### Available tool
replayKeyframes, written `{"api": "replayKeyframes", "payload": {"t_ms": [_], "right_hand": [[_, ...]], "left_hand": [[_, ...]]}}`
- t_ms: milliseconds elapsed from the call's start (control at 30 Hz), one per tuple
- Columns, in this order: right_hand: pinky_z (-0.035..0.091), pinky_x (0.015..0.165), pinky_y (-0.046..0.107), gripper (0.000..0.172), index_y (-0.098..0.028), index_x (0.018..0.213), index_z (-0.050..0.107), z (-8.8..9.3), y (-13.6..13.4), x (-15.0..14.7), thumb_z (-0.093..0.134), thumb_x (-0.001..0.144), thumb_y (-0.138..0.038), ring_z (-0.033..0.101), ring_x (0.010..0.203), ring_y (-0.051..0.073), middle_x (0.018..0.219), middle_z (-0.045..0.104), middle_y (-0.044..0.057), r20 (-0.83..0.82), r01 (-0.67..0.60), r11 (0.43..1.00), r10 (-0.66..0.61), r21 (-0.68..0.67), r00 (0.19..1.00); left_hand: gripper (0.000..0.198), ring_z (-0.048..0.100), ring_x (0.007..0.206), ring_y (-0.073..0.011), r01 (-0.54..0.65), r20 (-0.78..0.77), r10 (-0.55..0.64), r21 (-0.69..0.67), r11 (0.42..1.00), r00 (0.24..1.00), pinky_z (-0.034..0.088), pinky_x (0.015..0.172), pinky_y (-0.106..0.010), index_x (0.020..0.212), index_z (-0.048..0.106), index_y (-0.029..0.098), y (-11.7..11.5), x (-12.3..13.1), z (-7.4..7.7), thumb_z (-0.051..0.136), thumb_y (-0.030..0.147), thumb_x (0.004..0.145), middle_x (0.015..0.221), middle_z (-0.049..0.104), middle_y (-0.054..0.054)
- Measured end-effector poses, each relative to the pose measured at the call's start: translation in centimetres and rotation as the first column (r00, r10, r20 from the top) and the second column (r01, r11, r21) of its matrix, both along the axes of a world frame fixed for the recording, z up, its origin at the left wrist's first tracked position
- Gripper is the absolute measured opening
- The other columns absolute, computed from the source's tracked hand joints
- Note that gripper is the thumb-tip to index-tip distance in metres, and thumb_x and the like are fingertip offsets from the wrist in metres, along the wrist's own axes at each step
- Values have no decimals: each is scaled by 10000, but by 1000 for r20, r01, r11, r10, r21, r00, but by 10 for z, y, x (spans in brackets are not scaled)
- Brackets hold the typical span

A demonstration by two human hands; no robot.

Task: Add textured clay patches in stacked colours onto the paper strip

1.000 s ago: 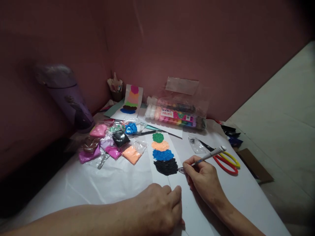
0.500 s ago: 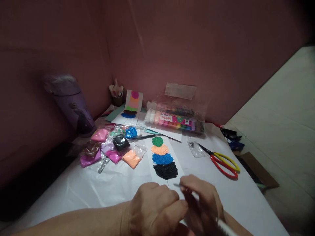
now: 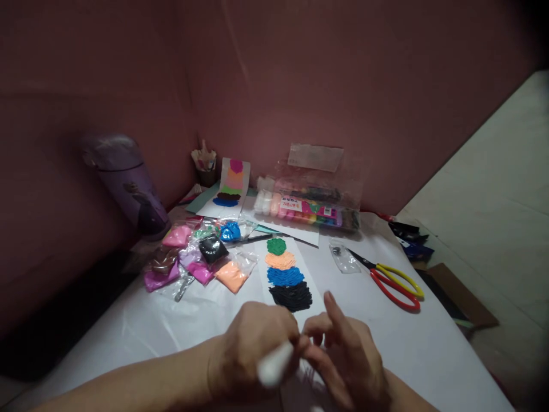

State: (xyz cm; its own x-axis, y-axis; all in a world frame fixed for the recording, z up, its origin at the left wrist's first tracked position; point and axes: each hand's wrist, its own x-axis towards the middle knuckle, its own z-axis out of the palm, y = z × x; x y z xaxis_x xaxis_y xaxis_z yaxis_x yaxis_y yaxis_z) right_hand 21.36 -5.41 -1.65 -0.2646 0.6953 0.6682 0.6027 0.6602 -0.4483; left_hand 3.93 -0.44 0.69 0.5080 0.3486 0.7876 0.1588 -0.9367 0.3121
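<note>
My left hand [image 3: 255, 349] is closed in a fist low in the middle, just below the paper strip. A blurred white-handled tool [image 3: 274, 366] sticks out of it toward me; its other end is hidden. Close against its knuckles is my right hand [image 3: 347, 355], its index finger pointing up, the other fingers apart, some fingertips reaching the left hand. Anything tiny between the fingertips is too small to make out. Beyond the hands lies a white paper strip [image 3: 262, 289] with textured clay bands: green [image 3: 276, 246], orange [image 3: 281, 261], blue [image 3: 285, 277] and black [image 3: 291, 296].
Several clay bags [image 3: 234, 277] are heaped left of the strip. Scissors [image 3: 397, 289] and a small clear bag [image 3: 344, 258] lie to the right. Behind are a clay pack [image 3: 306, 209], a finished sample card [image 3: 229, 186], a stick holder [image 3: 205, 166] and a purple bottle [image 3: 132, 189].
The white handle has gone from my right hand to my left. My right index finger has straightened upward, and the metal tip is out of sight. The view has shifted slightly.
</note>
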Motion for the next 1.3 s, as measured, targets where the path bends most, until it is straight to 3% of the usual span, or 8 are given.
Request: {"api": "replayKeyframes", "payload": {"t_ms": [100, 167, 267, 500, 700, 1167, 1300], "right_hand": [[490, 443, 252, 480, -246, 1357, 368, 1, 8, 2, 493, 895, -203, 531, 464, 118, 700, 605, -11, -322, 132, 946, -229, -296, 919], [469, 432, 237, 325, -205, 1218, 508, 0, 15, 6, 498, 899, -267, 510, 470, 106, 699, 581, -8, -436, 86, 880, -315, -468, 843], [433, 439, 224, 214, -171, 1010, 618, -3, 22, 10, 522, 890, -319, 491, 490, 97, 674, 555, -6, -470, -7, 808, -336, -590, 816], [413, 450, 236, 234, -153, 1004, 638, -5, 24, 12, 535, 882, -325, 477, 484, 100, 636, 545, -12, -435, -12, 791, -324, -612, 840], [419, 455, 247, 236, -149, 976, 640, -4, 24, 12, 526, 883, -334, 480, 486, 111, 629, 549, -5, -398, 12, 782, -331, -623, 856], [431, 451, 238, 221, -165, 971, 658, -5, 24, 15, 514, 890, -311, 503, 487, 112, 618, 562, -6, -307, 66, 790, -313, -610, 899], [436, 452, 237, 228, -170, 990, 667, -4, 23, 14, 519, 888, -310, 518, 500, 121, 616, 568, -4, -277, 89, 790, -315, -606, 908]], "left_hand": [[74, 516, 530, -97, -108, 120, 150, -304, 947, 981, 422, 501, -219, 840, 467, 176, 8, -3, -6, 440, 111, 864, 644, 542, -5], [67, 516, 518, -77, -58, 175, 163, -489, 870, 971, 423, 496, -197, 868, 446, 183, 14, -3, -10, 421, 124, 885, 645, 525, 18], [59, 526, 529, -71, -20, 175, 154, -598, 801, 972, 416, 491, -182, 930, 442, 192, 21, -1, -15, 415, 150, 900, 662, 528, 29], [60, 487, 480, -79, -186, -35, 206, -595, 782, 978, 399, 475, -202, 882, 496, 167, 22, 3, -18, 440, 187, 883, 598, 510, 31], [73, 475, 448, -82, -174, -41, 190, -623, 762, 981, 393, 460, -205, 918, 486, 174, 22, 5, -23, 423, 199, 891, 565, 497, 45], [101, 543, 610, -117, -193, -112, 157, -572, 797, 981, 452, 599, -249, 900, 513, 163, 25, 5, -21, 416, 182, 878, 707, 580, -15], [90, 533, 585, -112, -198, -94, 176, -566, 800, 980, 445, 576, -236, 900, 506, 166, 26, 3, -20, 424, 163, 863, 677, 566, -2]]}}
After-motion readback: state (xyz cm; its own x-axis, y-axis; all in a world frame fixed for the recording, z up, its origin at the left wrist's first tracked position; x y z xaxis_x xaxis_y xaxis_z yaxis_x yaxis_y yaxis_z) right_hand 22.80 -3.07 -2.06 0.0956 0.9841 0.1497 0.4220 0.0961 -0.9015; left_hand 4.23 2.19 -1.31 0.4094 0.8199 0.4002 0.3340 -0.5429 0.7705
